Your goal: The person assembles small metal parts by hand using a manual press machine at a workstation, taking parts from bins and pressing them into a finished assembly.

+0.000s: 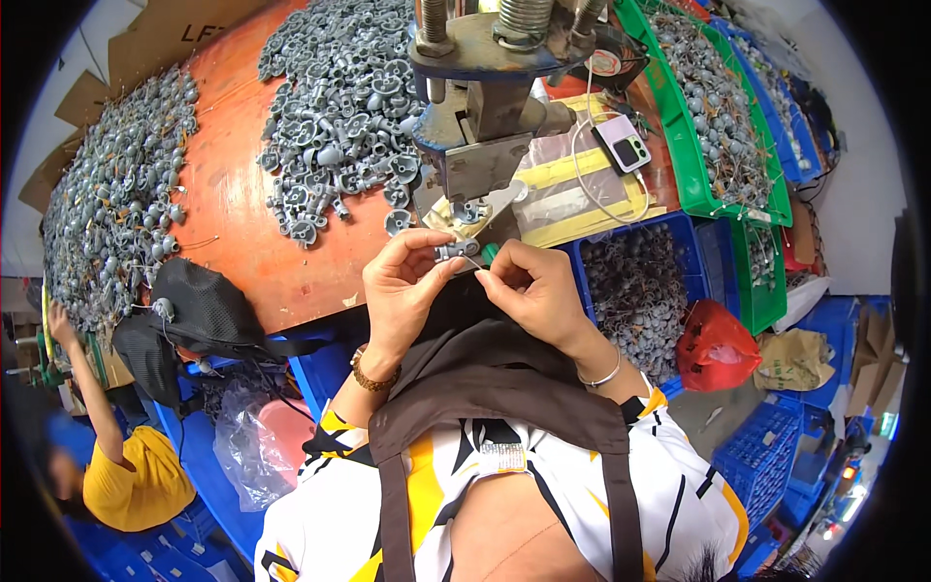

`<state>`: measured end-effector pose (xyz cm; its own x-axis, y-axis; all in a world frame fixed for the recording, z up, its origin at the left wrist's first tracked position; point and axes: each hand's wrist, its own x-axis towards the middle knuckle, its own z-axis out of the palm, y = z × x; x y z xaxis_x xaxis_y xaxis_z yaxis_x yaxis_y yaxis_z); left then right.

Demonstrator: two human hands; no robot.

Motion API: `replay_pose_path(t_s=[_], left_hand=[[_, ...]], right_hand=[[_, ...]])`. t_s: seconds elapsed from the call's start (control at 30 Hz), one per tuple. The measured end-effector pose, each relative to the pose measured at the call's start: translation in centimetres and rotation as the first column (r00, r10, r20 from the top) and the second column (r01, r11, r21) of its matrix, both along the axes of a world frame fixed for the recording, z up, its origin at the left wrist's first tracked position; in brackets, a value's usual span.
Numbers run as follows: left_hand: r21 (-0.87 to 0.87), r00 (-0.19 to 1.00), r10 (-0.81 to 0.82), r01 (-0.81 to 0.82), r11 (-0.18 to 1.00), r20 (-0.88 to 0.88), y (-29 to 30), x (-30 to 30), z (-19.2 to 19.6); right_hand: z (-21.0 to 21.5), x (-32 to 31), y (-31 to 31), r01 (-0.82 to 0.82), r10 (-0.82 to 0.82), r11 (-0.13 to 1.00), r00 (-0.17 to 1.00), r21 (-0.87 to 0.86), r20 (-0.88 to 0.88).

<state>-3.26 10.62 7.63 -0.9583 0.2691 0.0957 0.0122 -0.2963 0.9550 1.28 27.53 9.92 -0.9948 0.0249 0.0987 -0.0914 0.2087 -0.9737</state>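
Observation:
Pinched between the thumb and fingers of my left hand (pixel 400 286) is a small grey plastic fitting (pixel 454 250), just in front of the press. My right hand (pixel 535 289) is closed close beside it, its fingertips on a thin pale strand (pixel 473 262) that runs toward the fitting. A small green piece (pixel 489 253) shows by my right fingertips; whether I hold it I cannot tell. Right above both hands is the metal press head (pixel 485 165), with another grey part (pixel 469 210) under it.
A heap of grey plastic parts (pixel 339 116) covers the orange tabletop (pixel 228 155). Wired grey parts lie far left and in a green crate (pixel 722 107) and blue bin (pixel 693 262) at right. A cabled white device (pixel 621 144) lies beside the press. At left, another person's arm (pixel 105 407) reaches in.

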Motion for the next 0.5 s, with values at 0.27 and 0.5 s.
replay_pose_path(t_s=[0.27,0.5], left_hand=[[0.044,0.951,-0.282,0.278,0.959,0.125,-0.4,-0.4,0.2],[-0.256,0.939,-0.076,-0.013,0.967,-0.335,0.3,1.0,-0.1]], right_hand=[[0.0,-0.1,0.4,-0.046,0.054,0.997,0.992,0.065,-0.118],[-1.2,0.1,0.4,0.004,0.005,0.996,0.995,0.089,-0.101]])
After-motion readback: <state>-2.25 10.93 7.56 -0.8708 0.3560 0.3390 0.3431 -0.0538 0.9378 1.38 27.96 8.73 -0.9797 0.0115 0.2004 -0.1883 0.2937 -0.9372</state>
